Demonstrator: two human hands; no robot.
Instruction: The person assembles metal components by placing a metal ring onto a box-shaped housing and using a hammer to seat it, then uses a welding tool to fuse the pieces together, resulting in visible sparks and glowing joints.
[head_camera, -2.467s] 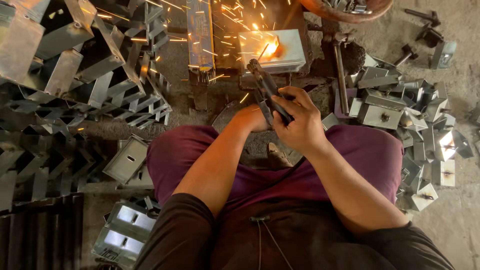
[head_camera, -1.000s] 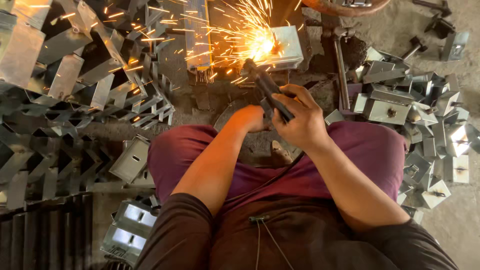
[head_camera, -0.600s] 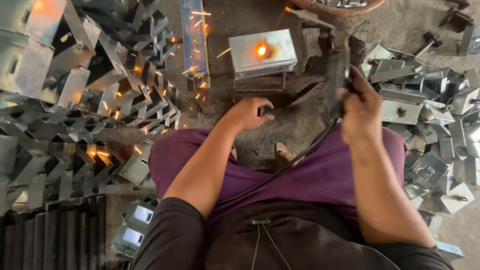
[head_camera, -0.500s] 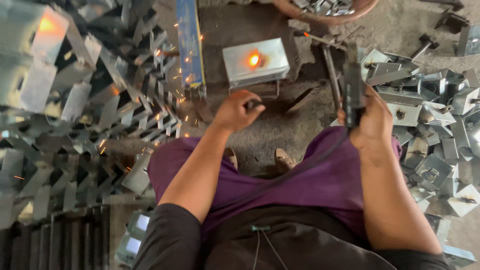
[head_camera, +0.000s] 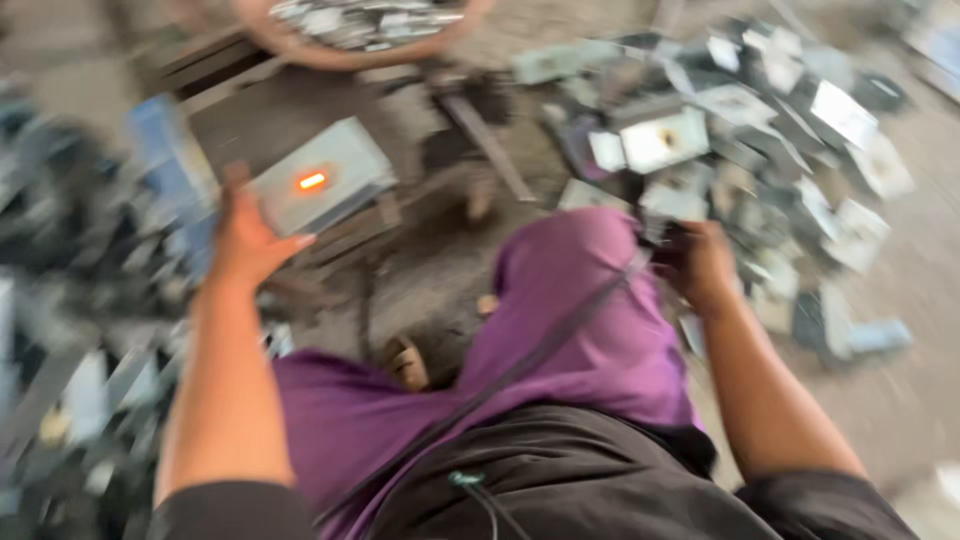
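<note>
Right now my left hand (head_camera: 243, 238) is spread open, fingers up, reaching at the near left edge of the one grey metal box (head_camera: 322, 185) in front of me; the blur keeps me from telling whether my thumb touches it. That box lies tilted on the dark stand, and one small orange spot (head_camera: 312, 181) glows on its top face.

My right hand (head_camera: 703, 265) is down by my right knee, curled around one dark tool (head_camera: 668, 245). The picture is too smeared to tell how tightly my fingers close on it. One thin black cord (head_camera: 560, 325) runs from that hand across my purple trousers (head_camera: 590, 330) toward my waist.

Between my knees I count one foot in a sandal (head_camera: 410, 360) on the dirt floor. Beyond the box one dark metal bar (head_camera: 488, 148) slants across the ground, and behind it sits one round reddish basin (head_camera: 360, 30) filled with small metal bits.

To my right a heap of bent silvery metal plates (head_camera: 760, 130) spreads over the floor, too many and too blurred to count. A second heap of plates (head_camera: 80, 300) crowds my left side, right up against my left arm and close beside the box.
</note>
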